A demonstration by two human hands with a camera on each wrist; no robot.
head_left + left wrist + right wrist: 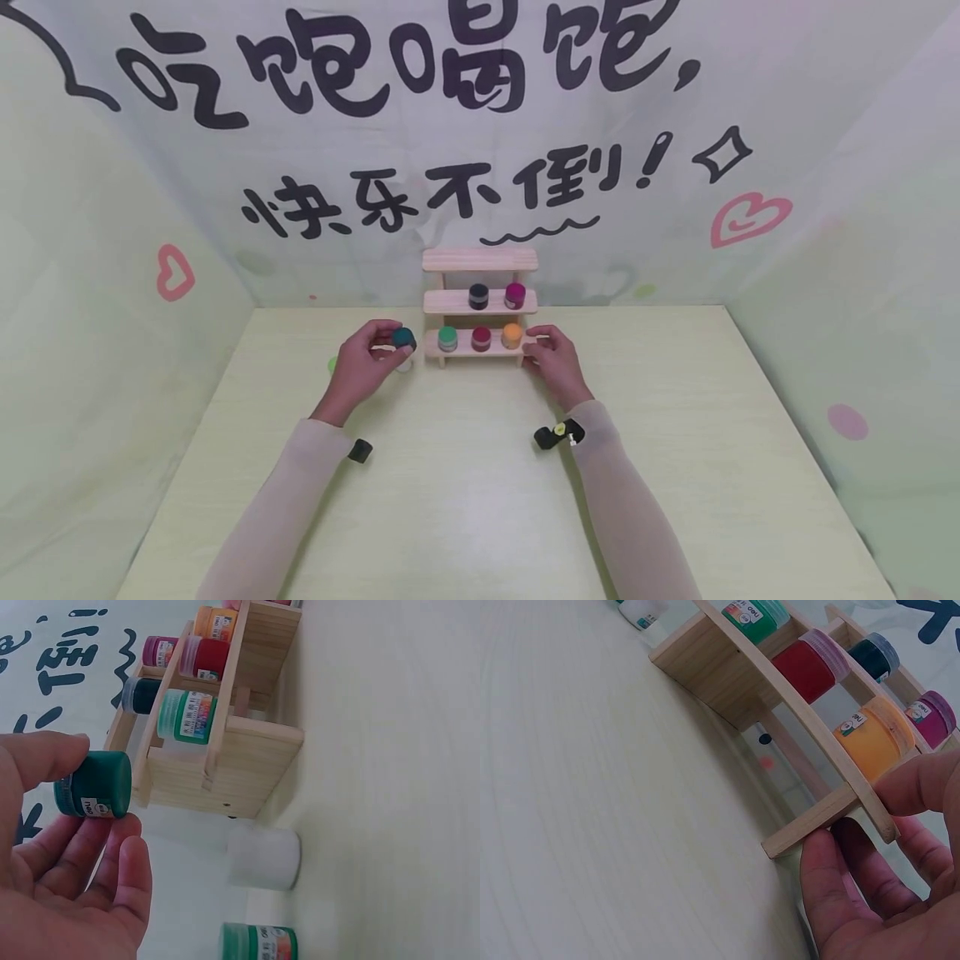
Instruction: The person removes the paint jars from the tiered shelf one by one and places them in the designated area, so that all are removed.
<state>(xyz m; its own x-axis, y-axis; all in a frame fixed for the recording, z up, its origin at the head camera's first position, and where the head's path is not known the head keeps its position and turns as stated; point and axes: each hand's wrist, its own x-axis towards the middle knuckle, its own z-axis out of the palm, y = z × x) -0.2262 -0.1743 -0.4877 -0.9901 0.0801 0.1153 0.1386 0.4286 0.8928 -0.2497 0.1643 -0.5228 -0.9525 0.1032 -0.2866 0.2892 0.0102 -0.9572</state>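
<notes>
"At the left of a three-tier wooden stand (480,262), a person's left hand (366,367) pinches a dark teal jar (403,337) in the air between thumb and fingers."

"And the right?"

"The right hand (557,362) grips the right end of the stand's lowest shelf (465,352), thumb above, fingers below."

"On that shelf?"

"From left, a light green jar (447,337), a red jar (482,338) and an orange jar (512,336), nearest the right thumb. One tier up, a black-looking jar (478,297) and a magenta jar (515,296)."

"Farther out?"

"A white jar (264,857) and another green jar (259,943) stand near each other on the pale table (465,500); behind hangs a white backdrop (652,250) with large black lettering (457,172)."
</notes>
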